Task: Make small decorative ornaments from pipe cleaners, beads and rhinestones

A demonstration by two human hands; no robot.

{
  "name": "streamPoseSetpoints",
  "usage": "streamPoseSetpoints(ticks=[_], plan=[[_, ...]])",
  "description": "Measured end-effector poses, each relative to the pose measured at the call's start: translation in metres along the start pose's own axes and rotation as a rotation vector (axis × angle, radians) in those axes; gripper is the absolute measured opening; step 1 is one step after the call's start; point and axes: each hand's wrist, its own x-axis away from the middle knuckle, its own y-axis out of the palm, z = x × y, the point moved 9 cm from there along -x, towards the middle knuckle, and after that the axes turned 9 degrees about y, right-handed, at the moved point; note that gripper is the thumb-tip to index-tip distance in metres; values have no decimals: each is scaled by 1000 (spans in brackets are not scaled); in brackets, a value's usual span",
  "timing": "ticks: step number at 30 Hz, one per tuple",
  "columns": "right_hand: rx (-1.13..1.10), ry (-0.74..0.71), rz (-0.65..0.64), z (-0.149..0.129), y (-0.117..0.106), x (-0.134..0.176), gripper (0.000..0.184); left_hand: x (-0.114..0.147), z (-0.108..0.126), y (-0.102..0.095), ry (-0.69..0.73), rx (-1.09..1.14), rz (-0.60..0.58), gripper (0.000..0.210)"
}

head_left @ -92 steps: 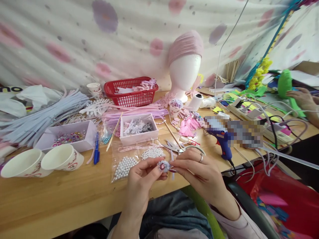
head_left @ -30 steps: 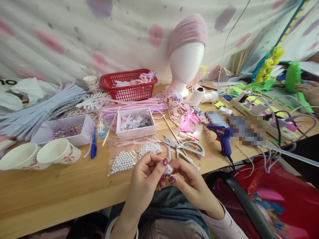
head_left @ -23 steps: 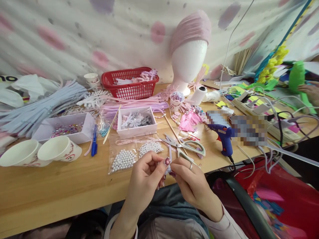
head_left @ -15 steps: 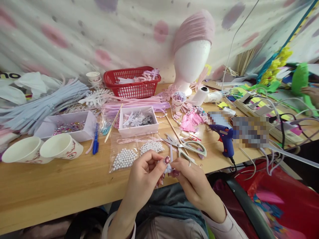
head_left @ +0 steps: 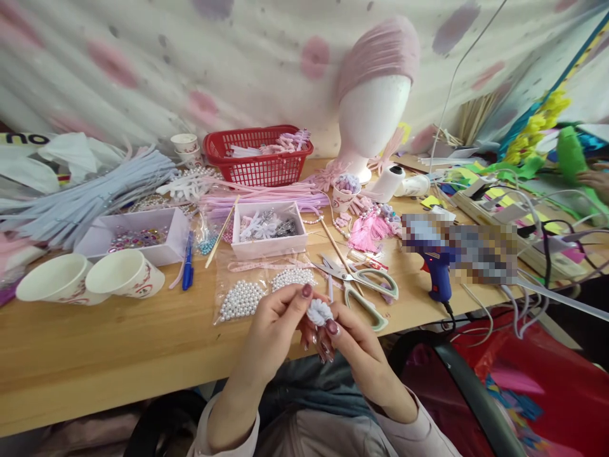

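Item: small white fuzzy flower (head_left: 319, 311), coiled from pipe cleaner, with a short pale stem end rising behind it. Location: held just above the near edge of the worktop (head_left: 118, 355), over the person's lap.

Hands: left hand (head_left: 276, 330) and right hand (head_left: 354, 349) are brought together, both pinched on the flower; left thumb on its upper left side, right thumb at its lower right, other fingers curled beneath.

Step in hand, as judged: shaping or tightening the coil, pressing the petals into place.

Next move calls for, as judged: a steady pinch with small turns of the fingertips so the coil does not spring loose.

Nearby on the worktop: scissors (head_left: 364, 285) just beyond the hands; bags of pearl beads (head_left: 242, 298) to the left; blue glue gun (head_left: 440, 273) to the right; two paper cups (head_left: 90, 282) lying on their sides; red basket (head_left: 259, 155) and foam head (head_left: 375, 114) at the back.
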Motion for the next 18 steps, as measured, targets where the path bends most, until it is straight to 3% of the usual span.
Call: streamPoseSetpoints(ticks=[3, 6, 11, 16, 18], plan=[[-11, 28, 41, 5, -4, -4, 26, -2, -5, -3, 1, 65, 6, 43], [74, 24, 71, 2, -3, -10, 27, -3, -9, -4, 21, 36, 2, 37], [523, -81, 55, -21, -2, -13, 11, -8, -3, -17, 101, 18, 129, 34], [926, -253, 100, -71, -32, 15, 22, -13, 3, -31, 102, 54, 213, 34], [956, -256, 213, -92, -52, 31, 28, -14, 1, -35, 75, 79, 231, 37]])
